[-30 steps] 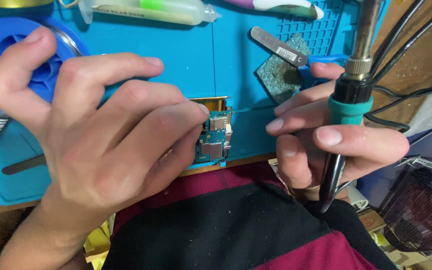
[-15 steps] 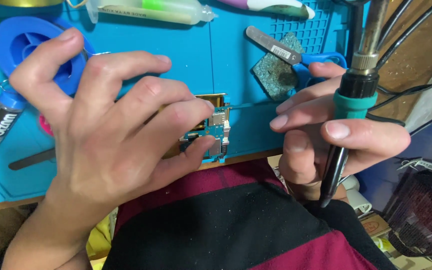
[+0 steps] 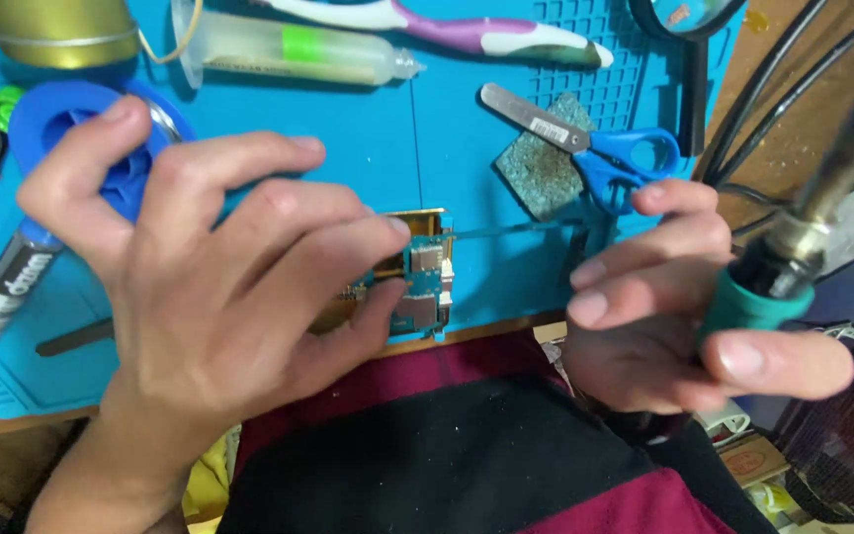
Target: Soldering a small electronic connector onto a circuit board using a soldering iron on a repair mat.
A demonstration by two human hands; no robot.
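two bare hands work over a blue silicone repair mat whose near edge runs along a wooden bench. the left hand lies spread over a small circuit board, fingertips pressing it flat against the mat close to the near edge; only the board's right end shows, with gold edging, small metal shields and a pale connector. the left hand grasps nothing, it simply pins the board.

the right hand is clenched around a soldering iron, thumb laid along the green rubber collar, metal barrel slanting up toward the far right and blurred. its fingers also seem to pinch a thin wire or strand of solder, though the view is too soft to be sure. that strand runs nearly level, its long axis left to right, from the right fingers to the board's far right corner. the board thus lies left of the right hand's grip and just under the left, which is the nearer hand.

farther back on the mat sit blue-handled scissors on a rough green abrasive pad, a clear syringe with a green label, a blue solder spool, and a brass tin at the far left corner.
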